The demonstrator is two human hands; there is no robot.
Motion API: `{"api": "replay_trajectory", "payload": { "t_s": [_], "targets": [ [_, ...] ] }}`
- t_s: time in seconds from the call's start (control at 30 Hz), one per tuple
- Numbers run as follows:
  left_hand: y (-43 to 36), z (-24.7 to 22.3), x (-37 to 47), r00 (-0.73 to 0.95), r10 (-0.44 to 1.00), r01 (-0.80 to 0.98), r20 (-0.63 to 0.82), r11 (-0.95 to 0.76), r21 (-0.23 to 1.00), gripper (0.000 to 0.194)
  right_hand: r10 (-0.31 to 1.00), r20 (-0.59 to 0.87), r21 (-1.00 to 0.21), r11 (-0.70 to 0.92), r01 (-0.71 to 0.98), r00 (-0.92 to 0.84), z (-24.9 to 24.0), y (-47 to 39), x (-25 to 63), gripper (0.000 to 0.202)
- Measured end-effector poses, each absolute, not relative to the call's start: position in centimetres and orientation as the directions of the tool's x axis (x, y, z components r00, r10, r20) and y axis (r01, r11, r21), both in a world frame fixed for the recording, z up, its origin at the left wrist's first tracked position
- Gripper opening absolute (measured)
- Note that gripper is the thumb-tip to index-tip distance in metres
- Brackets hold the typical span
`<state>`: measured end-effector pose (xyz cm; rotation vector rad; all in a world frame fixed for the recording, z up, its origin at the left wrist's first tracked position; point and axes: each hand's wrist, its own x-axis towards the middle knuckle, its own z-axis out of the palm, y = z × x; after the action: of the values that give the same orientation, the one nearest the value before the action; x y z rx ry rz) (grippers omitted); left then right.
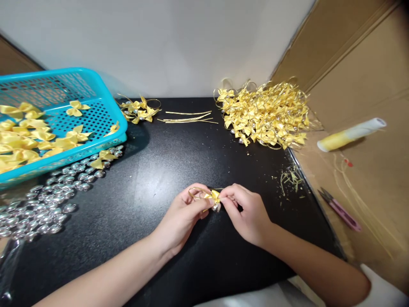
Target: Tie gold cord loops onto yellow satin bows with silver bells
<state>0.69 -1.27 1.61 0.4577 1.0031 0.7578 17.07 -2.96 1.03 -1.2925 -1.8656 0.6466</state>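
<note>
Between my two hands, above the near part of the black table, is a yellow ribbon bow [214,195] with a silver bead [216,207] under it. A loop of gold cord [193,192] rises from the bow on the left, and a cord end sticks out toward the right. My left hand [193,204] pinches the bow's left side between thumb and fingers. At its right side, the thumb and forefinger of my right hand [244,209] are closed against the bow or its cord; exactly what they grip is partly hidden.
A turquoise basket [111,108] of yellow bows stands left, with silver beads [47,204] before it. Gold cord pieces [188,119] lie at the back. Finished-looking bows form a heap [265,115]. Thread snips [340,211] and a spool tube [351,134] lie right on cardboard.
</note>
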Motion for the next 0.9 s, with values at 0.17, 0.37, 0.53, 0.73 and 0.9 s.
{"api": "replay_trajectory", "payload": {
  "t_s": [0.17, 0.37, 0.53, 0.73, 0.9],
  "targets": [
    [-1.33, 1.36, 0.61, 0.324, 0.752, -0.382, -0.574, 0.659, 0.648, 0.019, 0.962, 0.209, -0.805, 0.270, 0.528, -0.174, 0.88, -3.11, 17.03, 0.015],
    [-1.43, 1.13, 0.58, 0.333, 0.758, -0.410, -0.560, 0.651, 0.638, 0.019, 0.973, 0.159, -0.831, 0.223, 0.510, -0.166, 0.83, -3.18, 17.10, 0.013],
    [-1.49, 1.22, 0.57, 0.322, 0.761, -0.440, -0.564, 0.647, 0.622, 0.019, 0.978, 0.127, -0.844, 0.196, 0.500, -0.168, 0.93, -3.11, 17.28, 0.014],
    [-1.52, 1.10, 0.45, 0.326, 0.761, -0.429, -0.561, 0.647, 0.630, 0.019, 0.977, 0.116, -0.841, 0.192, 0.506, -0.178, 1.05, -3.06, 17.38, 0.013],
    [-1.39, 0.90, 0.26, 0.374, 0.751, -0.385, -0.544, 0.660, 0.646, 0.017, 0.974, 0.121, -0.832, 0.206, 0.514, -0.193, 1.22, -2.93, 17.41, 0.014]
  ]
}}
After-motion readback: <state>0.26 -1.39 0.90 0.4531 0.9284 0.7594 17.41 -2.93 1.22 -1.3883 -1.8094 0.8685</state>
